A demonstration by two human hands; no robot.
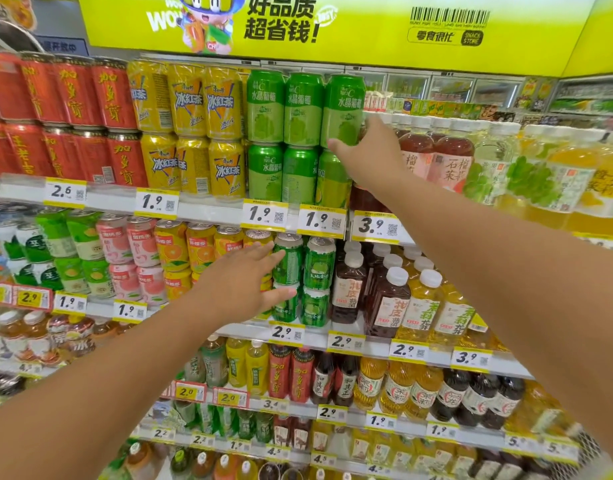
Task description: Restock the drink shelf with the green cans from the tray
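1. Six green cans (303,140) are stacked in two layers of three on the top shelf (194,206), between the yellow cans (191,133) on their left and the tea bottles (450,157) on their right.
2. The upper right green can (343,109) is gripped by the right hand (371,154), whose thumb is laid across the can's lower front while the fingers are wrapped round its right side, out of sight behind it.
3. That can is seated on the can beneath it, in line with the two upper cans beside it.
4. One shelf lower, darker green cans (303,282) are stacked two high, just left of brown tea bottles (367,292).
5. The left hand (242,285) is held in front of these darker cans with the fingers straight and spread; the fingertips overlap the left column, and whether they are touching cannot be told.
6. Nothing is held in the left hand.
7. Orange cans (187,254) are partly hidden behind the left hand.
8. Red cans (73,123) are stacked at the far left of the top shelf.
9. Yellow price tags (320,220) are fixed along the shelf edges, and a yellow sign (332,26) is mounted above the shelving.
10. No tray is seen in this view.
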